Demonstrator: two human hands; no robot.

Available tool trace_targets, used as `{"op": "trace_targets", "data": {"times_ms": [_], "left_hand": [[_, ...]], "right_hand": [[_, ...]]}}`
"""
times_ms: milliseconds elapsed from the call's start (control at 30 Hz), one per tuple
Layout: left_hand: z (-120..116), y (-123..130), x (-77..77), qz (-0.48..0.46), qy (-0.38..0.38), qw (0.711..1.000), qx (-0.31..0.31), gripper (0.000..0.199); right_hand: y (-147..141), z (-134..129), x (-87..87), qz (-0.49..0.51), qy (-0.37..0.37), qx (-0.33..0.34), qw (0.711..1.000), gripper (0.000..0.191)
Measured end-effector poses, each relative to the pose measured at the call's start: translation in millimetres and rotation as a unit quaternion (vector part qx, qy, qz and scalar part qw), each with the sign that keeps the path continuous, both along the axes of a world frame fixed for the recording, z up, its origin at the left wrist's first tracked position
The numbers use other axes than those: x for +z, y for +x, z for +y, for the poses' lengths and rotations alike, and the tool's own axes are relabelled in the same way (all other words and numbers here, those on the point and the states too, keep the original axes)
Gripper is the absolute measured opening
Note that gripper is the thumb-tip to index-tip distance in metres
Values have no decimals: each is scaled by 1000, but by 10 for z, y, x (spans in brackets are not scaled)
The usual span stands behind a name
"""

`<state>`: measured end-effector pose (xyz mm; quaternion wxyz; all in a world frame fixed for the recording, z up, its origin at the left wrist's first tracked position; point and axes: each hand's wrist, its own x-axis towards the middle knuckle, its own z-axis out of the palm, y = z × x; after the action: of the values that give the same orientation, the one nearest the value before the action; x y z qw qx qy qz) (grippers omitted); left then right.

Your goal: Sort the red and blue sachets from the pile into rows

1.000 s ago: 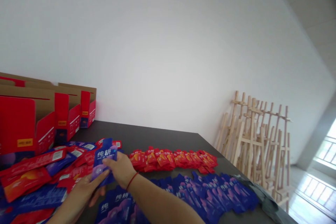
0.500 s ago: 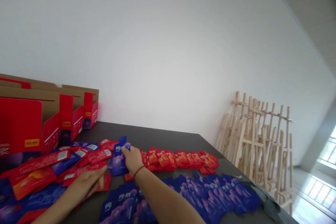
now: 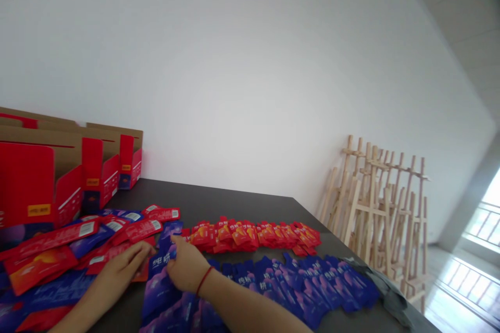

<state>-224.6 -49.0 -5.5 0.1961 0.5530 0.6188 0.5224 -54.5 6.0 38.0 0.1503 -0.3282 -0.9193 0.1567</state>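
Note:
My right hand, with a red cord at the wrist, grips a blue-purple sachet by its side. That sachet overlaps the near left end of a row of similar blue sachets. My left hand is at the right edge of a mixed pile of red sachets and blue ones. Its fingers are curled together over a red-orange sachet; what they pinch, if anything, is hidden. Behind my right hand lies a row of overlapping red sachets.
Open red cardboard boxes stand at the left back of the dark table, near a white wall. Grey crumpled material lies along the right table edge. Wooden easels lean beyond it.
My right hand has brought the blue sachet down and nearer, from beside the red row onto the blue row's left end. My left hand stays by the pile, its fingers more curled.

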Motion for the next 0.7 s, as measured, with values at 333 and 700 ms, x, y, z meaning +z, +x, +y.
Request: {"op": "trace_targets", "data": {"times_ms": [333, 700], "left_hand": [[39, -81, -257, 244, 5, 970, 21, 30], [-28, -76, -392, 421, -37, 906, 29, 53]], "right_hand": [[248, -313, 144, -160, 39, -29, 986, 78], [441, -422, 40, -324, 84, -96, 937, 34]]}}
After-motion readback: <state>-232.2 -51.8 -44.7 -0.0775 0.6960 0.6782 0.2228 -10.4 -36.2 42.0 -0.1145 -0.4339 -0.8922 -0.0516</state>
